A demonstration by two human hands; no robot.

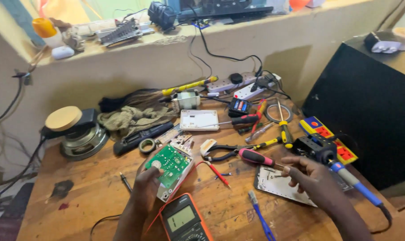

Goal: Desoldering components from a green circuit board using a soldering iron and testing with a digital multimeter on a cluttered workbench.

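Cluttered as it is, the scuffed wooden workbench (91,196) against the yellowish wall leaves a bare patch at the near edge, and that is where the work goes on. At near left, the person's left hand (145,189) is curled about the near end of a green printed circuit board seated in a white plastic casing (173,169), fingers closed on it and tilting it up off the wood. The right hand (312,178), at near right, is closed in a pinch round the metal shaft of a red-and-black-handled screwdriver (255,157), whose handle points left toward the board. Whether the tip touches anything I cannot tell; the fingers hide it.

To do this well, I would judge, the board wants a firmer rest — held at one end and tilted, it may rock under any push. A grip further back on the handle would give better control than a pinch on the shaft.

Just near the board lies an orange-edged digital multimeter with a grey screen (183,219). Under the right hand sits a flat pale grey cover plate (274,183), and to its right a blue-handled soldering iron (356,184) trails toward the near edge. Farther off, black-handled pliers (220,151) lie between board and screwdriver — well clear of both hands.
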